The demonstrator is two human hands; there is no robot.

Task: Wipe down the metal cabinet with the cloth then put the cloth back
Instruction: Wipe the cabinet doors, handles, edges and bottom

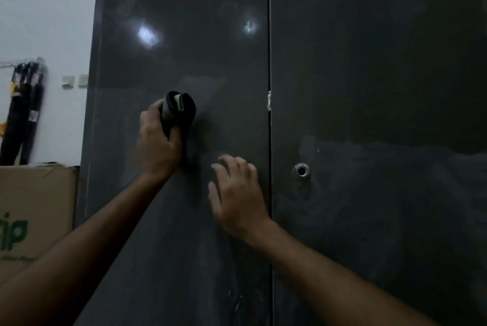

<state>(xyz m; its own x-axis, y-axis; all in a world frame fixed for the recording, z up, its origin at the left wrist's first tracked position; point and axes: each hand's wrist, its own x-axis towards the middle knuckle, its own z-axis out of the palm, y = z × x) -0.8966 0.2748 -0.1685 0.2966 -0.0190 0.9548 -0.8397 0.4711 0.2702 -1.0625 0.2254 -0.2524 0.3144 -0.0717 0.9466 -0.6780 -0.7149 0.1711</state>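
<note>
Metal cabinet point(369, 88): dark grey, two doors, round lock hole point(301, 171) on the right door. Cloth point(179, 112): black, bunched, against the left door, grasped in the curled fingers of the left hand point(158, 146). Right hand point(237, 193): fingers released, spread on the left door near the centre seam. Cardboard box point(37, 215): left of cabinet.

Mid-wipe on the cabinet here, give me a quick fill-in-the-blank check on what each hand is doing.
1. The dark cloth is gripped in the ____ hand.
2. The right hand rests with relaxed fingers on the cabinet's ____ door, holding nothing.
3. The round keyhole sits on the ____ door.
4. The cardboard box stands to the ____ of the cabinet.

Missing words: left; left; right; left
</note>
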